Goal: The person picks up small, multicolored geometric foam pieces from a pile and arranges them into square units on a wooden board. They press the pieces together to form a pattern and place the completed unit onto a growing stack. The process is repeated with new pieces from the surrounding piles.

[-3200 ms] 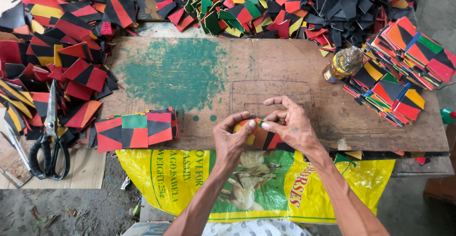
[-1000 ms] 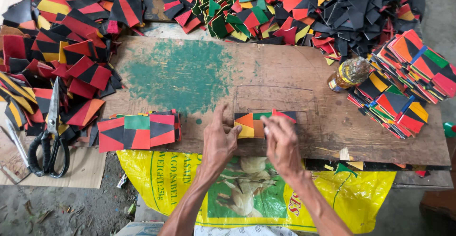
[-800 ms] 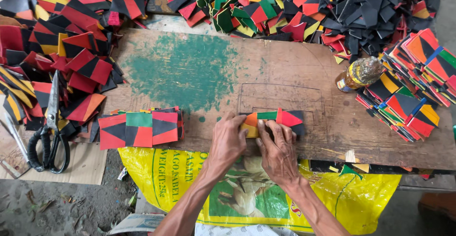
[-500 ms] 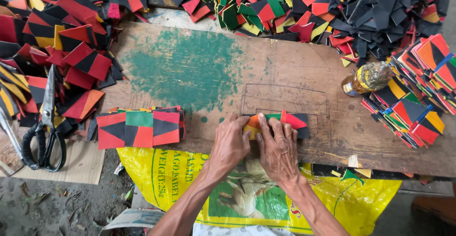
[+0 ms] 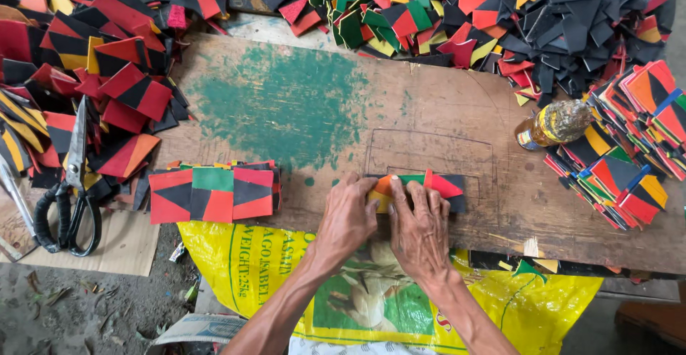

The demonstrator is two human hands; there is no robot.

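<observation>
Both hands press a patchwork strip flat on the board.

Left hand and right hand lie side by side, fingers flat on the strip; it lies near the board's front edge; stack to the left; scissors farther left.

Bare middle of worn wooden board with green paint patch: open passage above both hands. Left blocked by row of red, green and black square patches; black-handled scissors beyond. Right: small lying glass bottle of amber liquid, stacked multicoloured squares. Far edge: heaps of black and coloured offcuts.
</observation>
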